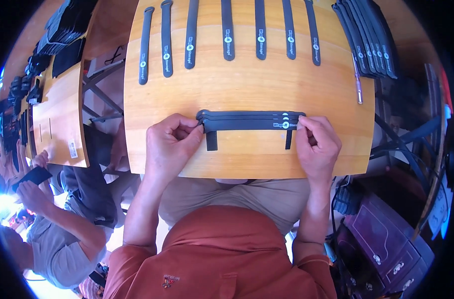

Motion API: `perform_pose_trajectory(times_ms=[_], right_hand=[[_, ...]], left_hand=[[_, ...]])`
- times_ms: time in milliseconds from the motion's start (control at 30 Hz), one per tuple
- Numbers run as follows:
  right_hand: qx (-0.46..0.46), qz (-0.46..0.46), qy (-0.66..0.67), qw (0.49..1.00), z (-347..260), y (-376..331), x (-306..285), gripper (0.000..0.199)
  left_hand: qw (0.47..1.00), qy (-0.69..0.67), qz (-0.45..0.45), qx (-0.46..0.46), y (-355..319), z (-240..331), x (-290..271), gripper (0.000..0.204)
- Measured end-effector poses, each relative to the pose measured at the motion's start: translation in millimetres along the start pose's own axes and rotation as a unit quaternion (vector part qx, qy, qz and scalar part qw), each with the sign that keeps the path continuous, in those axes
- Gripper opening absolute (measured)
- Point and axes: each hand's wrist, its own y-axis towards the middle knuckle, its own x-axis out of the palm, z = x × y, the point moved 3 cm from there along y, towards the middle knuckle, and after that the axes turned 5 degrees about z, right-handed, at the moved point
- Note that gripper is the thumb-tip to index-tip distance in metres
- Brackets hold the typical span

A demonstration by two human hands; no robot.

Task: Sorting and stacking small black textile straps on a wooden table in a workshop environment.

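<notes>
A small stack of dark grey straps (247, 122) lies crosswise on the near part of the wooden bench (247, 87), its layers slightly staggered so that their long edges show one behind another. The left hand (171, 142) pinches the left end of the stack between thumb and fingers, and the right hand (318, 143) pinches the right end the same way, thumb and fingers closed on it. Two short black strips (212, 141) stick out from the near side of the stack toward the near edge of the bench, one close to each end, the left one wider. Farther off, seven single straps (228, 32) lie apart in a row from left to right, pointing away from the person, each with a pale round mark toward its near end. At the far right of the bench is a bundle of similar straps (369, 40), and just on its near side lies a slender purple tool (358, 84). Well to the left, a second bench (62, 127) carries a pile of dark straps (67, 27) at its far end; beside it a co-worker in a grey shirt (62, 249) holds a flat dark piece (33, 178). Purple drawers (381, 239) stand at the near right.
</notes>
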Motion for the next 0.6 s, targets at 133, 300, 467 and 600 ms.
perform_pose_trajectory(times_ms=[133,300,467,600], right_hand=[[-0.019,0.026,-0.02,0.999,-3,-2,-1,0.016],[-0.023,0.0,-0.06,0.998,-8,2,-1,0.014],[-0.057,-0.031,-0.156,0.986,-20,7,-8,0.008],[-0.088,-0.076,-0.269,0.956,-38,2,-5,0.012]], left_hand=[[1.0,0.019,-0.007,-0.013,1,2,-1,0.012],[0.999,0.035,0.012,0.018,-1,5,0,0.015],[0.988,0.095,0.056,0.11,-5,10,-4,0.02],[0.959,0.187,0.065,0.204,-20,23,-4,0.033]])
